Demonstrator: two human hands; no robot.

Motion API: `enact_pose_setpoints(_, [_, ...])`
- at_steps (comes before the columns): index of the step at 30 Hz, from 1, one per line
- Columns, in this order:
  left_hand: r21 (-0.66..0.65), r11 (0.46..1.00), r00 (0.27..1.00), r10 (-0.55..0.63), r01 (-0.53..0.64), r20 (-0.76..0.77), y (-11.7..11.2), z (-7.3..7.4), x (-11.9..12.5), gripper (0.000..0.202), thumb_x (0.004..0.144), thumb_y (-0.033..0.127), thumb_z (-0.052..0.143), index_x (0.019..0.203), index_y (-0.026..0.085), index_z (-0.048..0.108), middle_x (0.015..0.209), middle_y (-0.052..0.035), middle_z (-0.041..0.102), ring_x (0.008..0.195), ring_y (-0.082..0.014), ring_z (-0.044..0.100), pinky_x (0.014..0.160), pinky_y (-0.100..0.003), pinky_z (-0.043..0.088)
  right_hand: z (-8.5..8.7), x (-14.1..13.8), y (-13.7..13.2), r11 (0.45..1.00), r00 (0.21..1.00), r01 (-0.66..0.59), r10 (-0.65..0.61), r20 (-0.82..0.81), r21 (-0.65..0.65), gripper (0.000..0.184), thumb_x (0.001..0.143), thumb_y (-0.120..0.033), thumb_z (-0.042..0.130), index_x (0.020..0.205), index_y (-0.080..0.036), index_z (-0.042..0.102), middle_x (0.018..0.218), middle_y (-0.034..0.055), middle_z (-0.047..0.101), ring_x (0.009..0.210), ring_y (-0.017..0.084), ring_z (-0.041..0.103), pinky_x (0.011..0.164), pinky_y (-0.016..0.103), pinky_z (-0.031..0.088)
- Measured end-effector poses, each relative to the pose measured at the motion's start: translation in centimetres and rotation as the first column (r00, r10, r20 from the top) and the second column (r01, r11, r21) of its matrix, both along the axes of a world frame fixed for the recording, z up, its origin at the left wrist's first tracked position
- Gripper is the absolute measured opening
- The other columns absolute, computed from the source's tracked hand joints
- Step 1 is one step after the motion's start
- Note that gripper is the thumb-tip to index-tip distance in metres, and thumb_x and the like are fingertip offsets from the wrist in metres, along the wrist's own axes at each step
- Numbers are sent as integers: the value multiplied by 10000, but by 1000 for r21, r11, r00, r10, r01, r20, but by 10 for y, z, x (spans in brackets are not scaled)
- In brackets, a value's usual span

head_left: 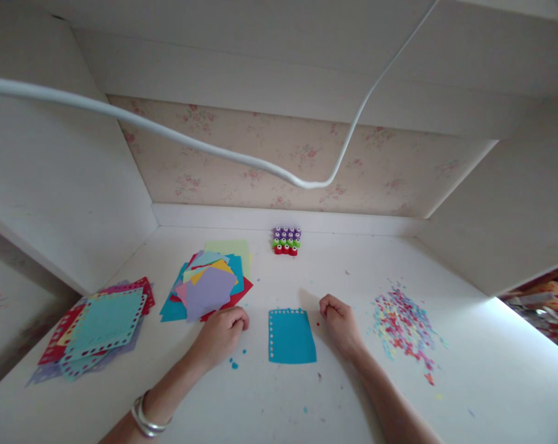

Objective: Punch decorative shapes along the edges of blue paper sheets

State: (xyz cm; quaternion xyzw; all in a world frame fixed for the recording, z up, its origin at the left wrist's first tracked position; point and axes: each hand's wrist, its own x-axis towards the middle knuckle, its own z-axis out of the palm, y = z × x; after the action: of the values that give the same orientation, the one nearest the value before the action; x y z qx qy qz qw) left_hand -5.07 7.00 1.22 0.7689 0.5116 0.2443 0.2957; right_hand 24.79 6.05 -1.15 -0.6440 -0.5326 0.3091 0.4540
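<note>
A blue sheet of paper [292, 339] lies flat between my two hands, with small holes punched along its top and left edges. To its left my left hand [224, 333] rests closed on the white table, by the lower edge of a loose pile of coloured paper [211, 290]. My right hand [340, 319] makes a fist just right of the blue sheet, not touching it. Nothing shows in either hand. A few blue paper bits [233, 364] lie below my left hand. Small craft punches [287, 241] in purple, green and red stand in rows at the back.
A stack of punched coloured sheets [105, 324] lies at the far left. Scattered confetti [406, 327] covers a patch at the right. A white cable [205, 147] hangs across the upper view. White panels and a flowered wall [279, 154] enclose the table [352, 407].
</note>
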Motion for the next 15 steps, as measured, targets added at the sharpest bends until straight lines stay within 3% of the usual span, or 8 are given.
enact_pose_setpoints(15, [11, 1000, 1000, -14, 13, 15, 0, -3, -2, 259, 810, 128, 385, 681, 218, 591, 741, -7, 695, 734, -183, 628, 726, -295, 422, 5, -3, -2, 1000, 1000, -17, 17, 19, -22, 125, 613, -258, 363, 596, -227, 483, 507, -43, 411, 528, 146, 379, 528, 264, 262])
